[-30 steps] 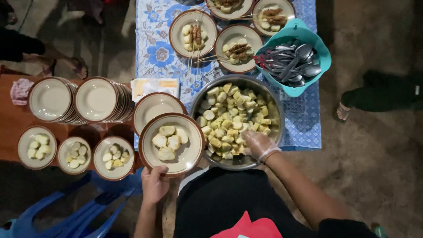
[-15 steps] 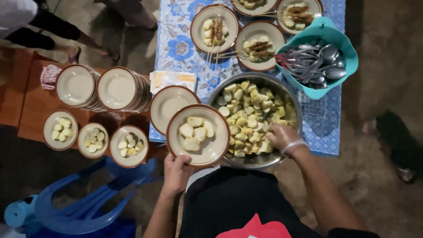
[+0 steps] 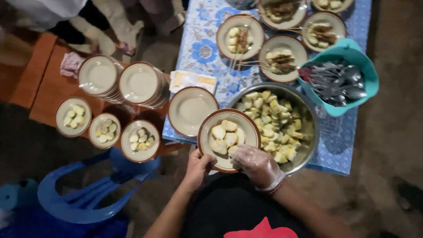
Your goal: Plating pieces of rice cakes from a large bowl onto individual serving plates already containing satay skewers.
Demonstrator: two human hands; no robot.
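A person's bare left hand (image 3: pixel 199 166) gripped the near rim of a brown-rimmed plate (image 3: pixel 229 139) holding pale yellow food pieces (image 3: pixel 225 136), fingers curled under the edge and thumb on top, while the right hand (image 3: pixel 257 165), in a thin clear glove, rested its loosely bunched fingers on the plate's near right edge; whether a piece was pinched between them could not be made out. The plate was held just above the table's near edge, overlapping the rim of a large metal bowl (image 3: pixel 308 128) filled with the same cut pieces. An empty plate (image 3: pixel 190 110) lay just to the left on the blue flowered tablecloth (image 3: pixel 202 50). Farther left, three small filled plates (image 3: pixel 105 130) and two stacks of empty plates (image 3: pixel 119 81) sat on a wooden bench (image 3: pixel 48 92). A teal basket of spoons (image 3: pixel 343 81) stood beyond the bowl, near plates of skewered food (image 3: pixel 282 59). A blue plastic chair (image 3: pixel 83 198) stood below the bench.
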